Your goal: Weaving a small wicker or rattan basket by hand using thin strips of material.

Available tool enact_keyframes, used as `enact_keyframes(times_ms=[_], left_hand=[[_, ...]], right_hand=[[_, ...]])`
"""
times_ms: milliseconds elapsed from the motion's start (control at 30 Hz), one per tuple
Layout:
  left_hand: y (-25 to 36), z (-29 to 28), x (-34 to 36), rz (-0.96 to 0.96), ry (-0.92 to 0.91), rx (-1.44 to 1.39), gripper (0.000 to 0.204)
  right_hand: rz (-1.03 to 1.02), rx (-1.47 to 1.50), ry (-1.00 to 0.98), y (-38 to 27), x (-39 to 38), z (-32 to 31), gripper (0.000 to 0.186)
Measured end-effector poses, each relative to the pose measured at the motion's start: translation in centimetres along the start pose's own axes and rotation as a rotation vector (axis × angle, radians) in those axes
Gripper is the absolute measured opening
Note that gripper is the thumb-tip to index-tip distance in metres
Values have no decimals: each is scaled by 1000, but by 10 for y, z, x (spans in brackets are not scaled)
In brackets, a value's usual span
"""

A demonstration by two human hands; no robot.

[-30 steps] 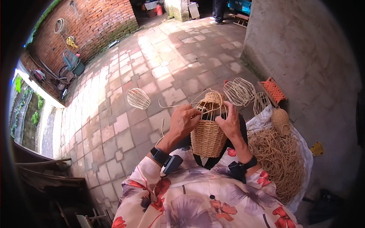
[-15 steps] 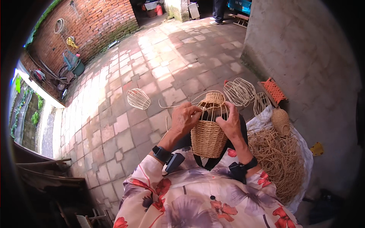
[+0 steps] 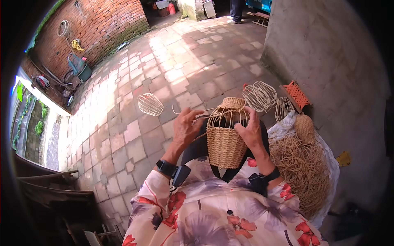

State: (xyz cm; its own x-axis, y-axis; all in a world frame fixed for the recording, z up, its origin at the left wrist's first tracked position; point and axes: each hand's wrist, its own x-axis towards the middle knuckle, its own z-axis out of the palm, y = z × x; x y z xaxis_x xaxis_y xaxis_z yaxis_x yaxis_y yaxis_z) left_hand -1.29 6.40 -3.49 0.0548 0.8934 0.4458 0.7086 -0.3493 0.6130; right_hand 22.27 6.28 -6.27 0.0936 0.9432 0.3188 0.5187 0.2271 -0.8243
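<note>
We look across a paved courtyard floor, streaked with bright sunlight, toward a red-brick wall, moss-stained down low, at upper left; a grey plastered wall rises on our right.

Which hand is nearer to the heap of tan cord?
Right. The right hand is on the right side of the basket, left of the heap; the left hand is farther away, at the basket's left.

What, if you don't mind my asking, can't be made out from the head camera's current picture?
All in the head view:
Woven basket: far outer side, hidden by its near wall.
Right hand: some fingers, hidden behind the hand itself.
Standing person: upper body, cut off by the top edge.
White sheet: middle, covered by the cord heap.
</note>
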Motion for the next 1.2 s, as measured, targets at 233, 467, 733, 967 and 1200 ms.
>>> enact_keyframes(times_ms=[233,467,733,967,1200], left_hand=[[13,25,10,72,6,-28,8],[-128,-61,-71,-707,100,512,12],[-40,-8,-11,-70,23,-114,17],[13,34,16,89,-47,-42,10],[-162,-85,-58,-490,59,392,23]], right_hand=[[49,14,-33,-5,-2,0,64],[27,27,7,-2,1,-4,65],[56,-5,-29,-2,1,-4,65],[8,15,-7,4,0,2,65],[-37,33,14,9,3,1,66]])
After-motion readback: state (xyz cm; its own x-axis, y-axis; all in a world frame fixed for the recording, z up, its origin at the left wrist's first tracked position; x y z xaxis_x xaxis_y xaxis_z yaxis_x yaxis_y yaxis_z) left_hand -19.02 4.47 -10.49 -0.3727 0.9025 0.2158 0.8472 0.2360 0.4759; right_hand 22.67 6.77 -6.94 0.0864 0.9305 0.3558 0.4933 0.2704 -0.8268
